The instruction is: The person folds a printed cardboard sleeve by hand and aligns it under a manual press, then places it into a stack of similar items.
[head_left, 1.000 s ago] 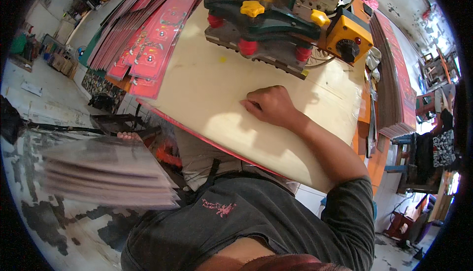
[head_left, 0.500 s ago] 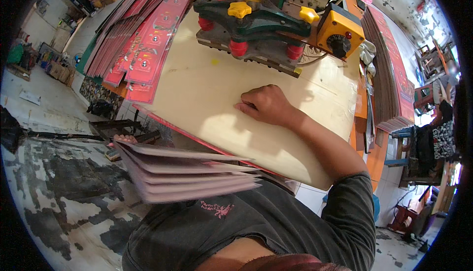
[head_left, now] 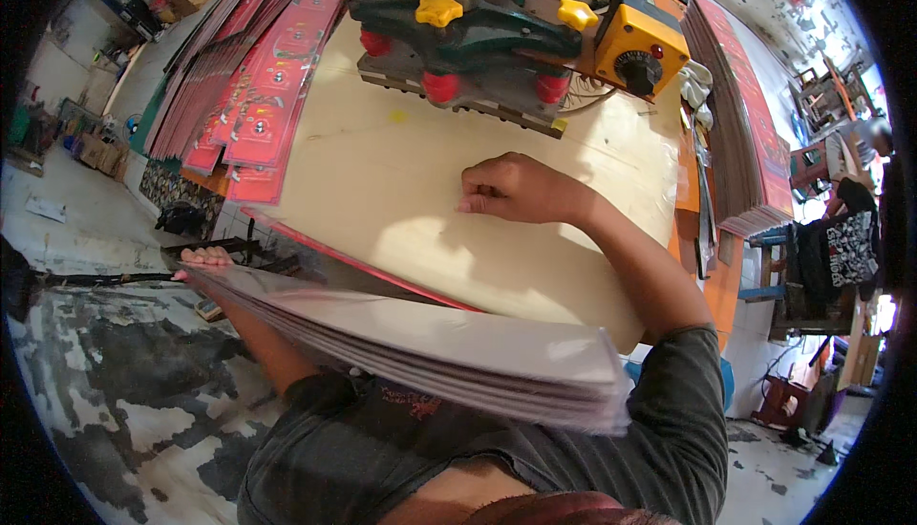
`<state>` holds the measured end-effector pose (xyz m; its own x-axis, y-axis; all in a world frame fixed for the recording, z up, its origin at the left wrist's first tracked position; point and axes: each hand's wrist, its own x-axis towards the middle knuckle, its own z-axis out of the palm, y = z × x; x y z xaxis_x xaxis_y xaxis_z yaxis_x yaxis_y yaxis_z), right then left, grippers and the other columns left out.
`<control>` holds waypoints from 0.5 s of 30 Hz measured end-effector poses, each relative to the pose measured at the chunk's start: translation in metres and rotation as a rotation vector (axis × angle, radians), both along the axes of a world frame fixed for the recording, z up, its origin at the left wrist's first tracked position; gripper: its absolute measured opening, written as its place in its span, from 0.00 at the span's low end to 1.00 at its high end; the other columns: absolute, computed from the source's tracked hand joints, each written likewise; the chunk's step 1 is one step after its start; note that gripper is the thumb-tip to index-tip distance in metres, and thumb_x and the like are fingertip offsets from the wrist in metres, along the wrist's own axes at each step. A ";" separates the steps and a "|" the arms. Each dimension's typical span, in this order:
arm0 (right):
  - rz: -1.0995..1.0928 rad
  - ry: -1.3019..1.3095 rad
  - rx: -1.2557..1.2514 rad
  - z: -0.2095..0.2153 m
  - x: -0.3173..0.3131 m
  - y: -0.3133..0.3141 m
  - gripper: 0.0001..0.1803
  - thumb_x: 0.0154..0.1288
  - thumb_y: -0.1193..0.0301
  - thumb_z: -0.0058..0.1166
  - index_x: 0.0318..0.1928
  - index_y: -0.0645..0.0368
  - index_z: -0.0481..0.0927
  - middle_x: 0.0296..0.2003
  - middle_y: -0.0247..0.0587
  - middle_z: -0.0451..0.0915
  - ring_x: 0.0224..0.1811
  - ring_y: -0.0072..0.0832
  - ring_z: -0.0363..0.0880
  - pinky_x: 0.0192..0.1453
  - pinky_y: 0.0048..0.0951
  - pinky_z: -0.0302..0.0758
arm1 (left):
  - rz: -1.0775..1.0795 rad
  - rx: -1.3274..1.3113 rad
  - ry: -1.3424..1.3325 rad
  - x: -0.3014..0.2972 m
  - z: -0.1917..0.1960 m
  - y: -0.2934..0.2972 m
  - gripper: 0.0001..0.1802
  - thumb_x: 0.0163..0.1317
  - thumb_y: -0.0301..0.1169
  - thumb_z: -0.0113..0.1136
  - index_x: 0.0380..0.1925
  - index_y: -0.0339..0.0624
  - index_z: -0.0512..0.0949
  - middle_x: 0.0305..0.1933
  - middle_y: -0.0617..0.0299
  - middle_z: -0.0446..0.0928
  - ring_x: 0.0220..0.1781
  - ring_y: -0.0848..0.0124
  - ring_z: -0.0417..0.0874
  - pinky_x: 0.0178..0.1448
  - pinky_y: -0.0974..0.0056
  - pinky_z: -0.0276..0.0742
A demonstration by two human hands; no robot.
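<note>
My left hand (head_left: 205, 258) is closed on one end of a bundle of long, pale-backed card strips (head_left: 458, 329). The bundle reaches across in front of my shirt, below the table's near edge, and its right end is blurred by motion. My right hand (head_left: 521, 188) rests on the cream-coloured work surface (head_left: 368, 176), its fingers curled into a loose fist and nothing visible in them. Beyond it stands a dark green press machine (head_left: 506, 38) with yellow star knobs and red cushions, apart from my hand.
Red printed strips (head_left: 263, 128) lie in overlapping piles at the far left. Along the right side runs a tall stack of similar strips (head_left: 750, 133). A yellow control box with a black dial (head_left: 642, 47) sits beside the machine. A blue stool (head_left: 769, 267) stands at right.
The strip bundle has swung out to the right across my front, and its fanned layers have come closer together. My left forearm now shows. The right hand stays curled on the surface.
</note>
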<state>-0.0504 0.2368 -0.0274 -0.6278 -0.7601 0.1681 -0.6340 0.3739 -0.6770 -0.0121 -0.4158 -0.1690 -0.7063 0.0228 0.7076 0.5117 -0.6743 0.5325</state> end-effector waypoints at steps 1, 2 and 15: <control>0.022 -0.032 -0.008 -0.002 -0.003 0.001 0.13 0.75 0.63 0.61 0.38 0.61 0.80 0.31 0.49 0.82 0.34 0.44 0.82 0.40 0.41 0.77 | 0.119 -0.010 -0.056 0.005 0.003 0.002 0.34 0.67 0.64 0.60 0.39 0.40 0.74 0.34 0.58 0.82 0.33 0.69 0.83 0.39 0.60 0.83; 0.034 -0.063 -0.015 -0.004 -0.003 0.004 0.13 0.75 0.63 0.61 0.40 0.61 0.81 0.32 0.48 0.82 0.34 0.42 0.83 0.40 0.40 0.77 | 0.228 -0.019 -0.112 0.005 0.007 0.008 0.34 0.65 0.65 0.61 0.37 0.41 0.73 0.32 0.60 0.80 0.31 0.70 0.80 0.37 0.61 0.81; -0.336 -0.722 -0.285 0.055 0.047 0.089 0.32 0.84 0.48 0.39 0.48 0.64 0.87 0.38 0.42 0.88 0.42 0.26 0.86 0.51 0.31 0.82 | 0.268 -0.101 -0.370 -0.022 0.061 0.056 0.35 0.51 0.64 0.77 0.32 0.50 0.69 0.31 0.68 0.79 0.38 0.69 0.86 0.46 0.57 0.90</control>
